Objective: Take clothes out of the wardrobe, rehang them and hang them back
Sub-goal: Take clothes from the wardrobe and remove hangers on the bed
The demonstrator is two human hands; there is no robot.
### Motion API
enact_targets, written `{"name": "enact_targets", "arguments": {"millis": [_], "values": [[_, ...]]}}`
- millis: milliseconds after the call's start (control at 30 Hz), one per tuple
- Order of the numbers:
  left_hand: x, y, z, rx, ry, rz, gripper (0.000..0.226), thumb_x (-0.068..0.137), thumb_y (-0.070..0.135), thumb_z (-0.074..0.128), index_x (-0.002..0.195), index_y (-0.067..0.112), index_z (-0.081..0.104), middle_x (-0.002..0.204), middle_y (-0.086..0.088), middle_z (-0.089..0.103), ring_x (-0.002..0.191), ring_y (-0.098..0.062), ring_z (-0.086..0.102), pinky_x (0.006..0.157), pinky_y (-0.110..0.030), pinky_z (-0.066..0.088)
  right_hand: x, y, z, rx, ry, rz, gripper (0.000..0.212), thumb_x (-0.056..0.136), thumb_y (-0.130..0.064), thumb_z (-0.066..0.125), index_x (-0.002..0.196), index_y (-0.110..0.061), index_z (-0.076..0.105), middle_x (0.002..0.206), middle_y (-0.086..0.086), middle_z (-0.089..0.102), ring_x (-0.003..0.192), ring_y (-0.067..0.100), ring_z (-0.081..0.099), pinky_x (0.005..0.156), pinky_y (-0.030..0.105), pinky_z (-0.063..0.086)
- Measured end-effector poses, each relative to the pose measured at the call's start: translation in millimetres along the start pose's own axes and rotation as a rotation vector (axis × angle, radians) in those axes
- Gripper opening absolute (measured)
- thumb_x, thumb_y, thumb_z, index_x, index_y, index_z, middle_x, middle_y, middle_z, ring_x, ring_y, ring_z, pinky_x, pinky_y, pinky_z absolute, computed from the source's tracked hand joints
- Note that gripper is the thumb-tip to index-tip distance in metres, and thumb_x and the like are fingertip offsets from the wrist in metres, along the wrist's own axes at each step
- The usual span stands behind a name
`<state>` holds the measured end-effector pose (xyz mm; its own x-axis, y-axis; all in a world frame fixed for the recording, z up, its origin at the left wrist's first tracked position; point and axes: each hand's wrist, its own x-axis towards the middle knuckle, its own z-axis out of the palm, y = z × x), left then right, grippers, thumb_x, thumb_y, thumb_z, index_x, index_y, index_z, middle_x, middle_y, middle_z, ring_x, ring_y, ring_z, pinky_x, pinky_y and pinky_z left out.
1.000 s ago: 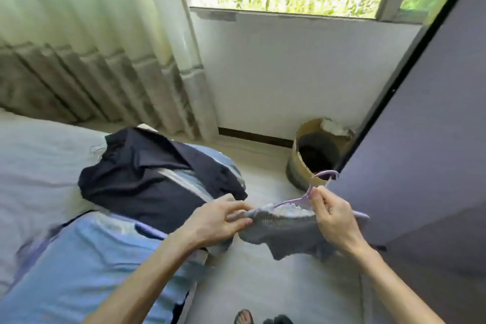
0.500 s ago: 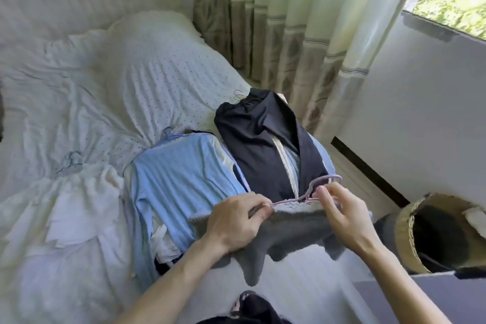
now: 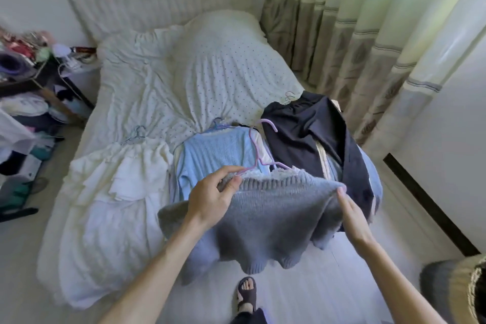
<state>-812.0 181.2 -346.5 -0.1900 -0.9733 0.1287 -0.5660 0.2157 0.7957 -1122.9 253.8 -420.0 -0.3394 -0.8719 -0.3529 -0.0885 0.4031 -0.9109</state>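
I hold a grey-blue knitted sweater (image 3: 268,218) spread out above the edge of the bed (image 3: 136,102). A lilac hanger (image 3: 256,150) sticks out of its lace-trimmed neckline, hook pointing away from me. My left hand (image 3: 213,197) pinches the sweater's left shoulder and the hanger's arm there. My right hand (image 3: 351,214) grips the right shoulder edge. On the bed beyond lie a light blue cardigan (image 3: 213,150), a dark navy garment (image 3: 310,139) and a cream ruffled dress (image 3: 118,179), each with a hanger.
Curtains (image 3: 355,34) hang at the right of the bed. A woven basket (image 3: 462,289) stands at the lower right on the floor. A cluttered shelf (image 3: 29,92) sits at the left. My slippered foot (image 3: 246,294) is below the sweater.
My view has swung left from the window and wardrobe to the bed. The sweater has been carried over the bed edge and spread wider; my right hand slid from the hanger's neck to the shoulder.
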Motion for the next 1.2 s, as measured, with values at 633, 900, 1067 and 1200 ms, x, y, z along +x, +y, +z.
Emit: {"name": "enact_targets", "arguments": {"millis": [633, 900, 1067, 1200], "values": [[228, -115, -35, 0.203, 0.261, -0.175, 0.015, 0.1, 0.035, 0.052, 0.108, 0.045, 0.061, 0.071, 0.01, 0.064, 0.065, -0.009, 0.058, 0.069, -0.034, 0.045, 188, -75, 121, -0.37, -0.054, -0.094, 0.024, 0.099, -0.044, 0.05, 0.089, -0.023, 0.056, 0.08, -0.005, 0.066, 0.078, 0.011, 0.061, 0.065, 0.026, 0.044], [393, -281, 2, 0.307, 0.014, -0.373, 0.02, 0.103, 0.031, 0.047, 0.112, 0.041, 0.063, 0.073, 0.014, 0.056, 0.08, -0.023, 0.062, 0.064, -0.032, 0.034, 343, -63, 223, -0.523, -0.076, 0.1, 0.028, 0.102, -0.037, 0.05, 0.083, -0.018, 0.047, 0.072, -0.002, 0.058, 0.071, 0.018, 0.055, 0.066, 0.033, 0.041], [458, -377, 42, 0.362, 0.015, -0.41, 0.024, 0.103, 0.024, 0.049, 0.117, 0.032, 0.067, 0.098, -0.003, 0.07, 0.09, -0.029, 0.064, 0.066, -0.036, 0.044, 420, -37, 270, -0.555, -0.025, 0.169, 0.028, 0.1, -0.044, 0.05, 0.087, -0.019, 0.051, 0.072, -0.003, 0.061, 0.074, 0.023, 0.059, 0.072, 0.035, 0.047], [503, -437, 77, 0.456, 0.045, -0.383, 0.024, 0.102, 0.019, 0.05, 0.115, 0.029, 0.067, 0.092, -0.007, 0.067, 0.084, -0.032, 0.062, 0.064, -0.033, 0.035, 476, -8, 300, -0.657, -0.069, 0.22, 0.025, 0.097, -0.051, 0.049, 0.113, -0.033, 0.056, 0.085, -0.01, 0.064, 0.093, 0.021, 0.059, 0.077, 0.036, 0.047]]}}
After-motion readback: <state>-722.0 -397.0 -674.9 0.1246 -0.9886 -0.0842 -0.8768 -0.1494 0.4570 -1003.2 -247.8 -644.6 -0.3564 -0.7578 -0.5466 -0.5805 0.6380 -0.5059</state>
